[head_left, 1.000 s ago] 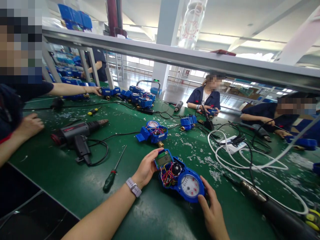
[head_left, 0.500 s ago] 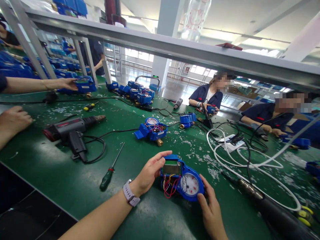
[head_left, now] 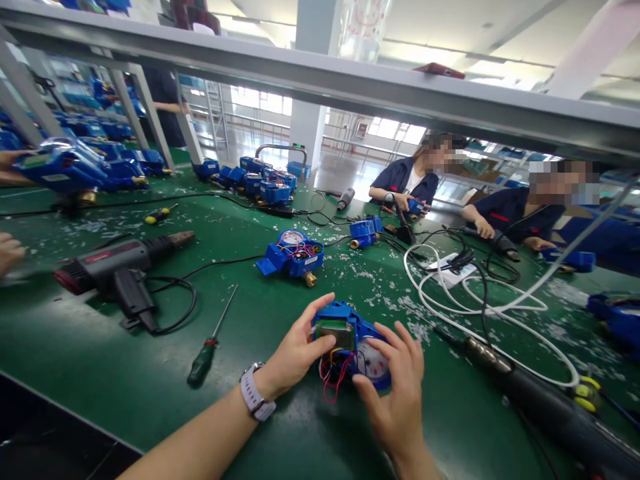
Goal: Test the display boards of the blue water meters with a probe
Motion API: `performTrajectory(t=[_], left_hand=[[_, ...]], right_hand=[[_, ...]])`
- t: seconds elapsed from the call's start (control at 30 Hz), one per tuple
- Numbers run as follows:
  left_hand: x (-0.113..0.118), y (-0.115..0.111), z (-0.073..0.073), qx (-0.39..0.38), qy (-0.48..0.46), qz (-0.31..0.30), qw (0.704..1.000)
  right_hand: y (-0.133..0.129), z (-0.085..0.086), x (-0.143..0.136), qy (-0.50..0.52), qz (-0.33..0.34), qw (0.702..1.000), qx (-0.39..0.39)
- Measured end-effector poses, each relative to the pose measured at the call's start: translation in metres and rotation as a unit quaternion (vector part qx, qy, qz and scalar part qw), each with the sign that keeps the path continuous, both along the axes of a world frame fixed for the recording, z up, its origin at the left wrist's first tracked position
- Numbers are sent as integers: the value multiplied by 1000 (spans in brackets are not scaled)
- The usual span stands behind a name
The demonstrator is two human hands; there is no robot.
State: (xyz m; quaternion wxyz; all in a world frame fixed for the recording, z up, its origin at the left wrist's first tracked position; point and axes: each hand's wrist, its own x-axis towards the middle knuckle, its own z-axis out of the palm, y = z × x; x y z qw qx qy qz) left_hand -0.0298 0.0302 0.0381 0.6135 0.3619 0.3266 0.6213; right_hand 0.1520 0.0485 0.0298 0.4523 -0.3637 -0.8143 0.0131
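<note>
A blue water meter (head_left: 371, 360) with a round white dial, a small display board and loose red and yellow wires is right in front of me. My left hand (head_left: 301, 347) grips its left end, with the thumb pressed on the display board (head_left: 341, 334). Over the dial end, my right hand (head_left: 400, 373) has its fingers spread, partly covering the dial; whether the fingertips touch it I cannot tell. Farther back on the bench stands another blue meter (head_left: 293, 257), its lid open and wires showing. A green-handled screwdriver (head_left: 204, 360) lies left of my left hand.
A heat gun (head_left: 115, 267) lies on the left of the green bench (head_left: 125, 380). White cable (head_left: 540, 360) and a black-handled tool (head_left: 545, 407) occupy the right. Co-workers handle meters across the bench; another person's hand (head_left: 10, 253) is at the left edge. A metal shelf (head_left: 280, 80) spans above.
My right hand has moved from the meter's right edge up over its dial. My left thumb has come down onto the display board. At far left, a co-worker's meter has shifted left.
</note>
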Motion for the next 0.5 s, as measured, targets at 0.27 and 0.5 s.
performTrajectory(t=[0.27,0.5], left_hand=[[1,-1,-6,17,44,-19,999],[-1,-2,-5,0,72,-26,997]], right_hand=[[-2,-14,-4,60,24,998,-28],[-5,-20,1,76,55,995,-39]])
